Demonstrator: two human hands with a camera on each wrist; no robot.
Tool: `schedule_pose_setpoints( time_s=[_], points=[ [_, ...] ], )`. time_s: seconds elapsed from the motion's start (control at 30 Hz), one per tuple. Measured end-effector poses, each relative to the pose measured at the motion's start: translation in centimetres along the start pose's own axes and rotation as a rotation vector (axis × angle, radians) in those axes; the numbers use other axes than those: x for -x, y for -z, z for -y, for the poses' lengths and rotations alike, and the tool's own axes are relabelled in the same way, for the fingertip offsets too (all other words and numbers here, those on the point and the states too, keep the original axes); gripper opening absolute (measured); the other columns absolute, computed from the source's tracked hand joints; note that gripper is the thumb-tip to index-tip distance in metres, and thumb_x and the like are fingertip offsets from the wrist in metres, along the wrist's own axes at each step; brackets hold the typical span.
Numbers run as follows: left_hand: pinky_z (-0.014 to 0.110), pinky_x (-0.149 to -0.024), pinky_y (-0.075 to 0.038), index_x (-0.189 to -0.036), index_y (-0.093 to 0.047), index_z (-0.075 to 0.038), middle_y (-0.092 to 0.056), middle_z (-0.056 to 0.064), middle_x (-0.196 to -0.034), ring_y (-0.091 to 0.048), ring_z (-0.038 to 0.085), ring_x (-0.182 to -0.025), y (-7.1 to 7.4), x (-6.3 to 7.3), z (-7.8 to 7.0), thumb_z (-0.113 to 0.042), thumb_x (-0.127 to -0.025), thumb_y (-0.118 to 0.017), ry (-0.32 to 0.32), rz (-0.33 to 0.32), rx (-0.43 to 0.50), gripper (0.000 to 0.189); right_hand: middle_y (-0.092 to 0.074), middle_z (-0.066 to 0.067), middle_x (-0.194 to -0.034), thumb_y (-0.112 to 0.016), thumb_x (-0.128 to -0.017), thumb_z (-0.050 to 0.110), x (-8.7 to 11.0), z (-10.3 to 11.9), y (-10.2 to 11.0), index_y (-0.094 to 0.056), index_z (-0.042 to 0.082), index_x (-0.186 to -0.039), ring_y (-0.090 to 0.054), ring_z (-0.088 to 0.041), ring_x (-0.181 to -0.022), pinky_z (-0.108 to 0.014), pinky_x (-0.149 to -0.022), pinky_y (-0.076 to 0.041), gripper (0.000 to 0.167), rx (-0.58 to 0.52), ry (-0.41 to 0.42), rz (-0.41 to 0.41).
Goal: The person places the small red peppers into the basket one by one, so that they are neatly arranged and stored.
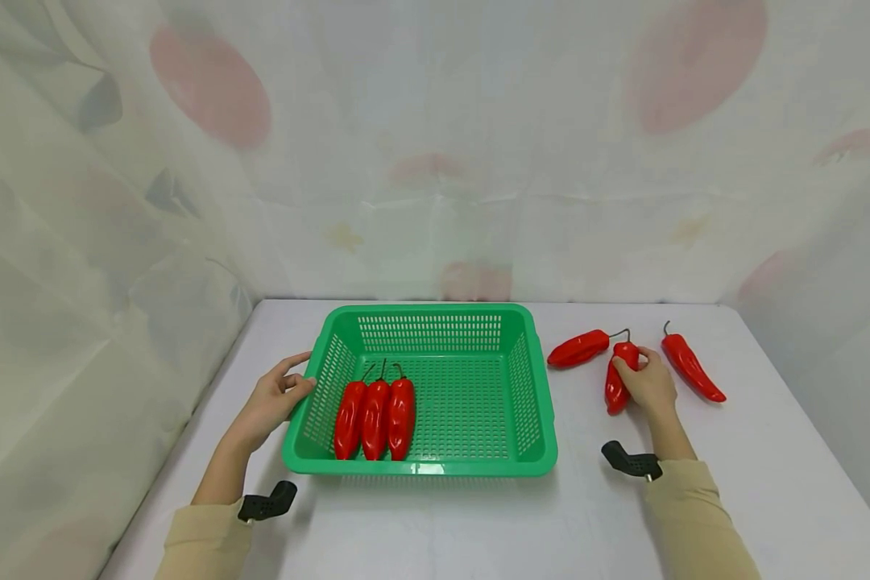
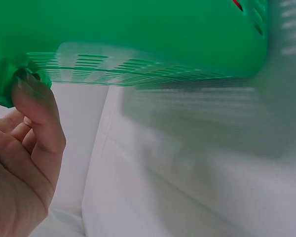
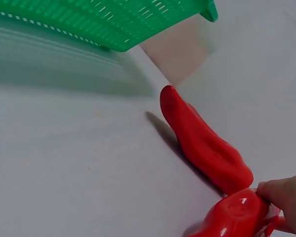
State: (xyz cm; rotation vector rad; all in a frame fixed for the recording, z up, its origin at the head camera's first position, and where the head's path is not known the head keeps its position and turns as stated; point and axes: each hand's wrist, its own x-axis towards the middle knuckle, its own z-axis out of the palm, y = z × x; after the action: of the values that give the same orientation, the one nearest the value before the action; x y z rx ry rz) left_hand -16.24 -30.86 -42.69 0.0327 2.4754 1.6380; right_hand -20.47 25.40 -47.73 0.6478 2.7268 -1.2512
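Observation:
My left hand (image 1: 268,403) grips the left rim of a green plastic basket (image 1: 420,467); in the left wrist view a bent finger (image 2: 44,118) hooks at the rim's edge. Inside the basket, 3 red chili peppers (image 1: 401,419) lie side by side at the left, stems toward the back. To the basket's right, my right hand (image 1: 654,385) pinches another red chili pepper (image 1: 615,395) between thumb and fingers, its stem pointing back. Close beside it, a second loose chili pepper (image 1: 578,349) lies slantwise; the right wrist view shows its tip (image 3: 168,96) toward the basket.
Farther right on the white table (image 1: 478,532) lies one more red chili pepper (image 1: 692,369), on the outer side of my right hand. A pale patterned curtain (image 1: 551,201) hangs behind the table and along its sides.

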Motion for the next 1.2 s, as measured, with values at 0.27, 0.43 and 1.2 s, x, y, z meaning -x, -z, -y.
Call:
schedule_pose_setpoints(
  time_s=[0.27, 0.43, 1.2],
  points=[
    [0.039, -0.065, -0.056, -0.143, -0.026, -0.013, -0.055, 0.017, -0.089, -0.066, 0.022, -0.073, 0.0, 0.0, 0.0, -0.029, -0.093, -0.055, -0.001, -0.001, 0.0, 0.06, -0.038, -0.031, -0.131, -0.047, -0.093, 0.038, 0.1, 0.6, 0.5, -0.021, 0.0, -0.144, -0.041, -0.043, -0.114, -0.053, -0.089, -0.045, 0.069, -0.012, -0.011, -0.019],
    [0.038, -0.065, -0.056, -0.143, -0.026, -0.012, -0.055, 0.017, -0.089, -0.066, 0.022, -0.073, 0.0, 0.0, 0.0, -0.029, -0.093, -0.055, 0.001, 0.0, -0.001, 0.06, -0.04, -0.031, -0.129, -0.047, -0.092, 0.038, 0.4, 1.1, 0.8, -0.022, 0.0, -0.144, -0.042, -0.042, -0.111, -0.051, -0.085, -0.048, 0.069, -0.002, 0.023, -0.035],
    [0.038, -0.065, -0.056, -0.143, -0.025, -0.012, -0.055, 0.018, -0.091, -0.066, 0.021, -0.073, 0.0, -0.1, 0.0, -0.029, -0.093, -0.055, 0.009, -0.002, -0.011, 0.06, -0.037, -0.028, -0.135, -0.05, -0.092, 0.039, 1.6, 5.2, 1.5, -0.019, 0.005, -0.146, -0.045, -0.04, -0.111, -0.048, -0.083, -0.051, 0.071, -0.075, 0.147, -0.033]
  ],
)
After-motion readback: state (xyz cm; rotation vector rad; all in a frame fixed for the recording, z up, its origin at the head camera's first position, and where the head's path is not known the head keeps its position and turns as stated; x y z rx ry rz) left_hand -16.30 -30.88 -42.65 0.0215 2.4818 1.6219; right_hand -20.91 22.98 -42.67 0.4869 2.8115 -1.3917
